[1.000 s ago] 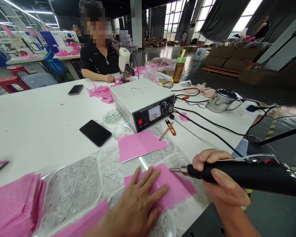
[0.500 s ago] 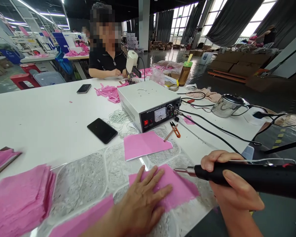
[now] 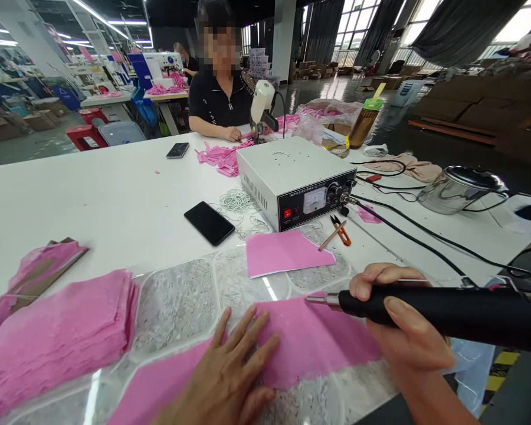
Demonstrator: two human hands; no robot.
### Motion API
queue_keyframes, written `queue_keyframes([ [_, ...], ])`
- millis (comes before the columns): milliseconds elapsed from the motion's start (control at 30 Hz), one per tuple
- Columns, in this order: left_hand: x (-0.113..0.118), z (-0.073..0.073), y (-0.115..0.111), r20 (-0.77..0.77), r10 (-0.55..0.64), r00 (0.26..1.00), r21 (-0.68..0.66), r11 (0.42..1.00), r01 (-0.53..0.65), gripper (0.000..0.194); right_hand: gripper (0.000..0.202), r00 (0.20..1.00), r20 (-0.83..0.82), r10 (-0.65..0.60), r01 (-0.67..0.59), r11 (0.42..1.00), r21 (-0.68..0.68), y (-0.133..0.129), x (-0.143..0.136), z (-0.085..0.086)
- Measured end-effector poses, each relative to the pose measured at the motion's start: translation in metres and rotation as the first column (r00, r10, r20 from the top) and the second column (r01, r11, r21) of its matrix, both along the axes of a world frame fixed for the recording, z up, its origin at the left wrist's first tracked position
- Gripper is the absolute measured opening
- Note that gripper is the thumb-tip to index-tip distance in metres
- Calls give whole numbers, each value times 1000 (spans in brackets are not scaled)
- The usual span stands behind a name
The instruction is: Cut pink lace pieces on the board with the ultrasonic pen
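My left hand (image 3: 232, 366) lies flat with fingers spread over the left end of a pink fabric piece (image 3: 310, 348). Another pink piece (image 3: 159, 378) reaches out from under that hand at the lower left. Wrapped around a black corded hand tool (image 3: 442, 310), my right hand (image 3: 413, 336) holds it nearly level. Its metal tip (image 3: 321, 300) is at the upper edge of the fabric; contact cannot be made out. Beyond it lies a pink piece with a white edge (image 3: 283, 254). A thick stack of pink fabric (image 3: 71, 336) sits at the left.
A control box (image 3: 292, 171) stands mid-table, its cables running right. Near it are a phone (image 3: 209, 223), orange thread snips (image 3: 341, 231), white cord (image 3: 236, 200) and a glass pot (image 3: 458, 192). Across the table a person (image 3: 219, 103) sits by a white machine (image 3: 262, 106).
The view has swung left. My left hand has slid toward the fabric's left end, uncovering more of it. The tool tip has moved from the upper right edge leftward along the fabric.
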State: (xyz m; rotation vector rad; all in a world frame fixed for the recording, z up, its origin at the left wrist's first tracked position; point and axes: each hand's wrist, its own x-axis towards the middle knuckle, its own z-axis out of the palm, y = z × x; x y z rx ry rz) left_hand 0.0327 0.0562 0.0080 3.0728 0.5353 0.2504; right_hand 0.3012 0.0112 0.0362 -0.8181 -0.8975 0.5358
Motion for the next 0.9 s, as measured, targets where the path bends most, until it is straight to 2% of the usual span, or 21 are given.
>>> queue_keyframes([
  [133,-10,-1,-3,22,28,999,39,999,-28,58,10,1000,21,12,-12,1000,-1,7,-7,1],
  [300,-9,-2,-3,11,43,999,-52,998,-43,58,11,999,25,20,-20,1000,-5,8,-8,-2],
  [533,-9,-3,-2,23,59,998,-95,994,-56,58,13,999,35,-31,32,999,-42,5,-4,-4],
  [900,-10,-4,-2,46,62,997,-190,980,-52,59,7,998,60,-31,34,998,-50,6,-3,-2],
])
